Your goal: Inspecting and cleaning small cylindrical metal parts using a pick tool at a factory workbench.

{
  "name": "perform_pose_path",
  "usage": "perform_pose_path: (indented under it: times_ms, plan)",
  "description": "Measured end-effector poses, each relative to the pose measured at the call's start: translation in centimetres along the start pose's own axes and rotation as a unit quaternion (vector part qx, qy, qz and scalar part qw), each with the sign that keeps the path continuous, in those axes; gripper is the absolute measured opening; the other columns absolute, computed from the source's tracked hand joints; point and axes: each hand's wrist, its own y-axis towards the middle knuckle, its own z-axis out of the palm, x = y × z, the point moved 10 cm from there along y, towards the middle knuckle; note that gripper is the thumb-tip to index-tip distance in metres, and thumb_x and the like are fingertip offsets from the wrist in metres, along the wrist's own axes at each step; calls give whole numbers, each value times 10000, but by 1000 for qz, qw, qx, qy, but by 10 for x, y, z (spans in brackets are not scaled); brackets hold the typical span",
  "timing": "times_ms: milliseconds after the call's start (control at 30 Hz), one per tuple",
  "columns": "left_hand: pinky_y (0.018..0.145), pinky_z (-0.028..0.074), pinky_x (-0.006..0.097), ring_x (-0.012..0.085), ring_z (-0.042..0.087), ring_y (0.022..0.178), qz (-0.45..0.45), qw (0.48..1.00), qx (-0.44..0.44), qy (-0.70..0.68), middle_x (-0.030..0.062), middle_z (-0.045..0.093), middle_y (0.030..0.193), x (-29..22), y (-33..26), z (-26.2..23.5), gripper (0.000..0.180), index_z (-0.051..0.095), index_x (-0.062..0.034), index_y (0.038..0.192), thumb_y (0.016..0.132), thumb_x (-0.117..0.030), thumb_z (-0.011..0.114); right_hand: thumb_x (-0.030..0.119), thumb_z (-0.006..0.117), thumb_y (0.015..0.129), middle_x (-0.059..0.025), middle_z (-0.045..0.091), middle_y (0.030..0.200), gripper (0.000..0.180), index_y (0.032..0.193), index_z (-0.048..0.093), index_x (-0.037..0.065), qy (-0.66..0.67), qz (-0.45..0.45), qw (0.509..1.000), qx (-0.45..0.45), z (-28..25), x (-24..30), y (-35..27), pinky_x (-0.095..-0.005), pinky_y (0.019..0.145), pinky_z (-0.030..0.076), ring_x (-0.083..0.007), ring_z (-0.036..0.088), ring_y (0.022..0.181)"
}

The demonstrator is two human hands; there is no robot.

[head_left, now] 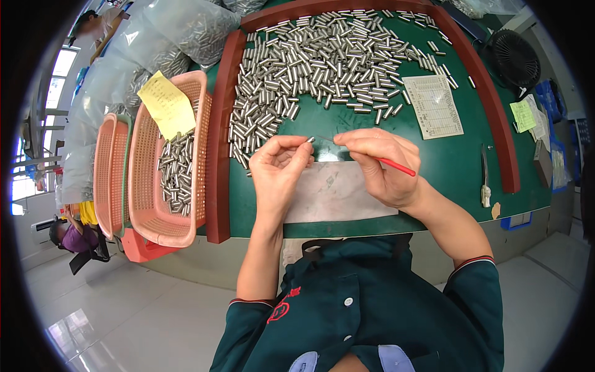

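A short shiny metal cylinder (310, 140) is pinched between the thumb and forefinger of my left hand (277, 170). My right hand (387, 158) grips a slim red-handled tool (396, 166) like a pen, its thin tip pointing left toward the cylinder. Whether tip and cylinder touch, I cannot tell. Beneath both hands lies a pale, smudged cloth or sheet (338, 198) at the near edge of the green table (434, 204). A large heap of similar metal cylinders (328, 56) spreads over the table beyond my hands.
Dark red rails (218, 186) border the table. On the left, a pink basket (201, 155) holds more cylinders and a yellow note (166, 104); bags of parts (180, 31) stand behind. To the right are a printed sheet (434, 106), tweezers (485, 173) and a black fan (513, 59).
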Motion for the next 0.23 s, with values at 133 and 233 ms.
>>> perform_pose_path:
  times_ms: [133,233]
  plan:
    - [604,478,211,108,583,629,-4,1000,4,3,84,619,749,0,0,1,91,597,43,870,786,13,615,-81,561,778,-174,635,796,108,861,511,-34,4,-4,999,37,6,3,-1,-312,598,531,-271,648,713]
    - [598,483,191,80,585,631,-3,1000,4,-3,54,617,745,0,0,2,77,599,44,849,775,34,619,-80,563,778,-172,635,796,109,861,511,-31,6,-6,999,38,6,3,-2,-313,598,532,-270,648,710]
